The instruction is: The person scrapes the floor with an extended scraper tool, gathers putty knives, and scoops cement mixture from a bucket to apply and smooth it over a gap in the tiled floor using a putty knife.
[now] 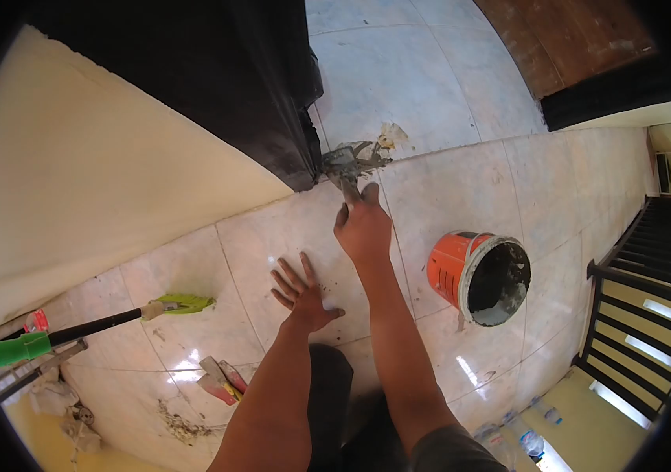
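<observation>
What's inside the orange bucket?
Grey, wet-looking material shows low in the mouth of the orange bucket, with residue on the rim. The rest of the inside is too dark to read; anything beneath the grey material is covered.

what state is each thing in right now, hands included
left hand, open, palm down on the tiles, fingers spread
right hand, closed around the scraper's handle
scraper, held, blade smeared grey
orange bucket, open, rim dirty, grey material inside
floor tiles, smudged in places
grey paste, smeared beside the blade
red tools, lying on the floor, unheld
</observation>
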Tool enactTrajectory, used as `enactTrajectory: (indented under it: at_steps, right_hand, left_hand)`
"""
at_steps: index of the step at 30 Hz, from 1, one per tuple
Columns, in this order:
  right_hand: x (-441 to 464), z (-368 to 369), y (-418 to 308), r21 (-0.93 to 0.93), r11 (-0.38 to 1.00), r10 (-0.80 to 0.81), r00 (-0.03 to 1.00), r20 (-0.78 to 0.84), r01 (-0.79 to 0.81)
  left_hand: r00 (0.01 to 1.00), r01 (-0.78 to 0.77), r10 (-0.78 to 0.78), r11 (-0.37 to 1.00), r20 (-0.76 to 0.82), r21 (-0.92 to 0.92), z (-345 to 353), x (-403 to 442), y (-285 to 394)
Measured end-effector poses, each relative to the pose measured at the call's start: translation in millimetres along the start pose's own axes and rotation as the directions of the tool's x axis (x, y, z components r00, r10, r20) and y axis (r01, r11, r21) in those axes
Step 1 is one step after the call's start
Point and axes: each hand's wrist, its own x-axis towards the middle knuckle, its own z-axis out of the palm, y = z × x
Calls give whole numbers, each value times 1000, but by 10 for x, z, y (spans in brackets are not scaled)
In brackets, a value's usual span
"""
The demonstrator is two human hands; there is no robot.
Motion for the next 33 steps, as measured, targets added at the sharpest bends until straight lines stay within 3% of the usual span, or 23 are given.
enactTrajectory:
  at_steps: [4, 11, 14, 20, 27, 29, 30, 32, 33]
  right_hand:
    - [-108, 407, 259, -13, 1000, -23, 1000, 14, 23]
    - [-306, 56, 162, 87, 996, 7, 1000, 1, -7]
    - [-41, 145, 103, 1, 1000, 1, 1000, -26, -1]
    - [-393, 362, 351, 58, 998, 11, 1000, 17, -12]
    - [-1208, -489, 179, 393, 919, 58, 997, -57, -31]
    - [-1497, -790, 171, 470, 880, -4, 989, -150, 74]
    - [-1701, -987, 172, 456, 888, 20, 986, -164, 57]
    - [-2052, -1438, 146, 555, 816, 200, 980, -10, -162]
    - [-2176, -1703, 180, 539, 823, 232, 972, -33, -178]
  left_hand:
    - [1000, -2, 2, 1000, -5, -15, 15, 2, -1]
    - [1000, 10, -10, 1000, -11, 6, 27, 24, 8]
    - [1000, -12, 12, 1000, -23, 4, 33, 9, -1]
    - [1000, -2, 2, 1000, -26, -6, 62, 41, -12]
    - [998, -15, 16, 1000, -53, 5, 87, 45, -10]
    - [997, 8, -6, 1000, -74, 21, 109, 52, -4]
    - [998, -18, 21, 999, -59, 37, 140, 58, -11]
    - [995, -10, 12, 1000, -96, 28, 185, 117, -68]
    - [996, -47, 50, 998, -78, 45, 221, 116, -60]
